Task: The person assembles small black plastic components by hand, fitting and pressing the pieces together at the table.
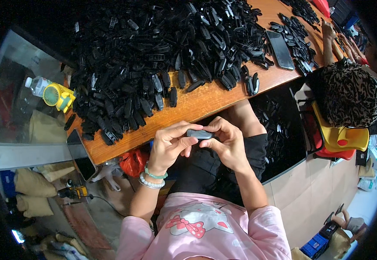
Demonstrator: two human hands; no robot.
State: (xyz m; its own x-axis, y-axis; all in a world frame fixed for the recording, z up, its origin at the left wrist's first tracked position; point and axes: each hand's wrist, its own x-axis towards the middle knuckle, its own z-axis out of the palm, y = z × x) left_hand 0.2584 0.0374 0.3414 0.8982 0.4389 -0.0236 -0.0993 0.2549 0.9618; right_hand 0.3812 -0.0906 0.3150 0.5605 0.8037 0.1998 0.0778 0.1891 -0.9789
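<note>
Between my two hands, over my lap, is a small dark grey elongated plastic piece (pixel 200 134) with rounded ends. My left hand (pixel 171 144), with bracelets at the wrist, pinches its left end between thumb and fingers. At the other end, my right hand (pixel 228 142) grips it in the same way, fingertips on the edge. A large heap of similar black plastic pieces (pixel 128 65) covers the wooden table (pixel 188 104) just beyond my hands. A few pieces (pixel 251 83) lie apart near the table's front edge.
A phone (pixel 280 50) lies on the table's right part; another dark phone (pixel 81 154) is at the left corner. A yellow fan (pixel 58 97) and a bottle (pixel 37 85) stand left. More pieces fill a dark container (pixel 275 125) below. Another person (pixel 348 93) sits at right.
</note>
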